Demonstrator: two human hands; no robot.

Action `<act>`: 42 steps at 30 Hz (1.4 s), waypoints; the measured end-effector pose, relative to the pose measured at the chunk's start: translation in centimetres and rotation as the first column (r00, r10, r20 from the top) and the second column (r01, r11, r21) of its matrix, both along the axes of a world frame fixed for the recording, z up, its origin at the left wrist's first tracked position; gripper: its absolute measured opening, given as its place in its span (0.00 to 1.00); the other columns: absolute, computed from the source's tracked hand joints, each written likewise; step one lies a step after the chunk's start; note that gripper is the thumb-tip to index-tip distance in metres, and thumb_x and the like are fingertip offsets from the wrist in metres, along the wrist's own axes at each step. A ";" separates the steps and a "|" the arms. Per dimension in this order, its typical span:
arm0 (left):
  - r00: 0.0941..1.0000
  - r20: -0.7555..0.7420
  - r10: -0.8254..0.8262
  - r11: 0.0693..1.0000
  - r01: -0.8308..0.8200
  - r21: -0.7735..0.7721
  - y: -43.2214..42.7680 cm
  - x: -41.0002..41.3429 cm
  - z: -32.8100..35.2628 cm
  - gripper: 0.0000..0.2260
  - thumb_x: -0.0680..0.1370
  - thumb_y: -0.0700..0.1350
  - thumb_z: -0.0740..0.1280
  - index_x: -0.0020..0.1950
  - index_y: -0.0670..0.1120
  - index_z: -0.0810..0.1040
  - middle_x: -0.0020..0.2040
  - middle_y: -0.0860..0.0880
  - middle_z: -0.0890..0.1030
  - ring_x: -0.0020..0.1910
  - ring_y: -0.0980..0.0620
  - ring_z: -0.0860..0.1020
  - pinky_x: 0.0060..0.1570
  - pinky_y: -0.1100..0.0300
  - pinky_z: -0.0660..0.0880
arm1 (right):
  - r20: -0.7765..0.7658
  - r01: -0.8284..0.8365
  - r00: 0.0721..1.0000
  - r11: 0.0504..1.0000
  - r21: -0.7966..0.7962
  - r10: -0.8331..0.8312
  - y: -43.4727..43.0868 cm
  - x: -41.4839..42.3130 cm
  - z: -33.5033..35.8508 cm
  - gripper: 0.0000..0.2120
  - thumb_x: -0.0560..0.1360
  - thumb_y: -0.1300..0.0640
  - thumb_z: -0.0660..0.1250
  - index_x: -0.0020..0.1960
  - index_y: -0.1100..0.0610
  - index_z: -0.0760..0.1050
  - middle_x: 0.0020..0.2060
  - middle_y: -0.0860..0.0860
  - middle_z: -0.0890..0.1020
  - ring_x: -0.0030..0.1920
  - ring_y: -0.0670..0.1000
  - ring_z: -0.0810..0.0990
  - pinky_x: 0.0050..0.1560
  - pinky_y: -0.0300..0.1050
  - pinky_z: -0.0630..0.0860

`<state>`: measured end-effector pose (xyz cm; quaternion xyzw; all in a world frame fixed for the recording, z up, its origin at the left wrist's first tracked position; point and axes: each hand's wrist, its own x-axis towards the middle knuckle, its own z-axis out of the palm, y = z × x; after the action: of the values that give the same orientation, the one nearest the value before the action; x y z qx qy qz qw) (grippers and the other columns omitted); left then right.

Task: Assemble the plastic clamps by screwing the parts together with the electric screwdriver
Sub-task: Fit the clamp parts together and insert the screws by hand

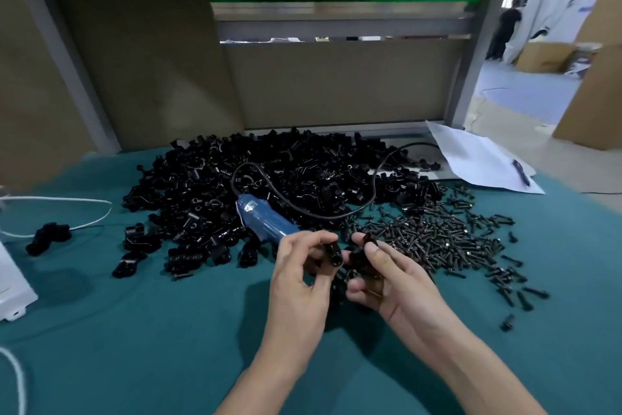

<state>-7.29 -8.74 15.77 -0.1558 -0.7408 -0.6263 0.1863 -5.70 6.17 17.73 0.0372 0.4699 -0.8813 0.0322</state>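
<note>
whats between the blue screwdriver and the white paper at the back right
In the head view, the pile of black clamp parts, crossed by the black cable, lies between screwdriver and paper.

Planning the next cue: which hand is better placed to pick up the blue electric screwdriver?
Probably left. The blue electric screwdriver lies just beyond the left hand, while the right hand sits beside the loose black screws. Both hold black plastic clamp parts, so one must free up first.

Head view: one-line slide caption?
Left hand and right hand each hold a black clamp part over the teal mat; the blue electric screwdriver lies idle by the clamp pile and screws.
</note>
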 end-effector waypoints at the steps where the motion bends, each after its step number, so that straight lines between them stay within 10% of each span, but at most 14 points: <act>1: 1.000 0.008 -0.015 1.000 0.015 0.000 0.0 0.1 0.0 0.22 0.79 0.34 0.69 0.55 0.64 0.79 0.55 0.58 0.76 0.56 0.54 0.79 0.54 0.70 0.72 | -0.008 0.008 1.000 0.999 0.033 -0.008 0.0 0.0 -0.1 0.21 0.69 0.51 0.74 0.60 0.57 0.84 0.48 0.59 0.87 0.34 0.54 0.84 0.37 0.46 0.83; 7: 0.992 0.044 -0.117 0.993 0.117 0.002 0.5 0.5 0.0 0.26 0.77 0.29 0.65 0.54 0.62 0.82 0.54 0.56 0.77 0.54 0.53 0.78 0.50 0.69 0.75 | -0.104 0.003 0.994 0.977 0.211 0.020 -0.4 0.4 -0.3 0.18 0.72 0.45 0.72 0.57 0.53 0.86 0.51 0.58 0.87 0.43 0.51 0.85 0.44 0.42 0.82; 12: 0.975 0.038 -0.221 0.974 0.222 -0.038 0.5 1.0 -0.3 0.15 0.78 0.47 0.64 0.63 0.60 0.80 0.60 0.58 0.73 0.60 0.49 0.78 0.54 0.53 0.81 | -0.131 0.011 0.991 0.957 0.291 0.028 -0.3 0.6 -0.2 0.13 0.76 0.46 0.68 0.55 0.49 0.87 0.51 0.56 0.88 0.47 0.51 0.86 0.45 0.43 0.83; 16: 0.983 -0.002 -0.185 0.982 0.185 0.029 0.8 1.0 0.0 0.10 0.81 0.50 0.67 0.60 0.61 0.81 0.59 0.59 0.75 0.57 0.54 0.80 0.46 0.65 0.81 | -0.150 -0.012 0.987 0.952 0.305 0.061 -0.2 0.5 -0.2 0.15 0.78 0.47 0.67 0.57 0.53 0.85 0.51 0.55 0.87 0.45 0.50 0.85 0.42 0.41 0.81; 20: 0.989 0.014 -0.149 0.986 0.147 0.073 0.7 0.8 -0.4 0.19 0.79 0.47 0.67 0.66 0.65 0.74 0.63 0.61 0.78 0.64 0.60 0.78 0.60 0.71 0.73 | -0.123 -0.016 0.992 0.981 0.196 0.041 0.1 0.2 -0.5 0.17 0.75 0.47 0.70 0.55 0.58 0.85 0.43 0.54 0.83 0.37 0.49 0.80 0.37 0.40 0.78; 34: 0.976 0.038 -0.216 0.976 0.216 0.001 0.5 0.6 -0.4 0.18 0.77 0.55 0.68 0.66 0.67 0.73 0.64 0.62 0.80 0.61 0.59 0.80 0.59 0.69 0.75 | -0.168 -0.003 0.984 0.962 0.275 0.051 0.9 0.1 -0.7 0.13 0.76 0.48 0.71 0.58 0.50 0.85 0.45 0.53 0.84 0.37 0.49 0.79 0.36 0.42 0.77; 42: 1.000 -0.002 -0.021 0.970 0.020 -0.242 -0.1 -0.3 1.5 0.12 0.81 0.56 0.60 0.64 0.68 0.70 0.56 0.64 0.76 0.59 0.59 0.76 0.52 0.66 0.74 | -0.046 0.215 0.974 0.967 -0.139 -0.223 5.6 -0.2 0.8 0.16 0.75 0.51 0.70 0.57 0.61 0.79 0.45 0.53 0.84 0.41 0.48 0.83 0.42 0.43 0.81</act>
<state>-7.59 -8.81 17.25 -0.1864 -0.8096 -0.5328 0.1609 -5.92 11.81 18.50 0.0598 0.4039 -0.9095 -0.0774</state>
